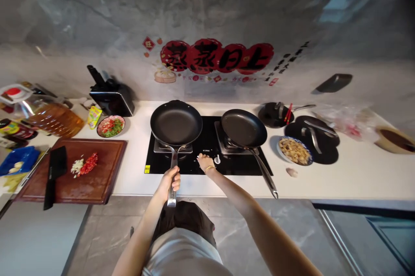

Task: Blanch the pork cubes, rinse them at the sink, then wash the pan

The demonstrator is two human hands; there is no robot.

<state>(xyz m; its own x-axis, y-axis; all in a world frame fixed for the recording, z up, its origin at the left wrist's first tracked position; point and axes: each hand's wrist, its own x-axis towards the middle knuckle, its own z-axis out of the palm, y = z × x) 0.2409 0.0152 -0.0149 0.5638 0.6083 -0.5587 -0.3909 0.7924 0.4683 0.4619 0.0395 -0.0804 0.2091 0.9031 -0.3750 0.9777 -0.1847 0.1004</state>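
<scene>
My left hand (170, 183) is wrapped round the metal handle of a dark frying pan (176, 125), which sits over the left burner. The pan's inside is bare. My right hand (206, 163) pinches a control knob at the front of the black gas stove (184, 166); the fingers mostly cover the knob. Just right of that hand is a second, white knob (217, 159). Over the right burner rests another dark frying pan (244, 128), also bare inside, its handle pointing toward the front right.
Leftward, a cleaver (55, 172) and chopped red and white pieces lie on a wooden cutting board (113, 155). A bowl of chopped vegetables (110, 126), oil jug (53, 116) and knife block (113, 99) stand behind. Rightward are a food bowl (295, 150) and pan lids (326, 155).
</scene>
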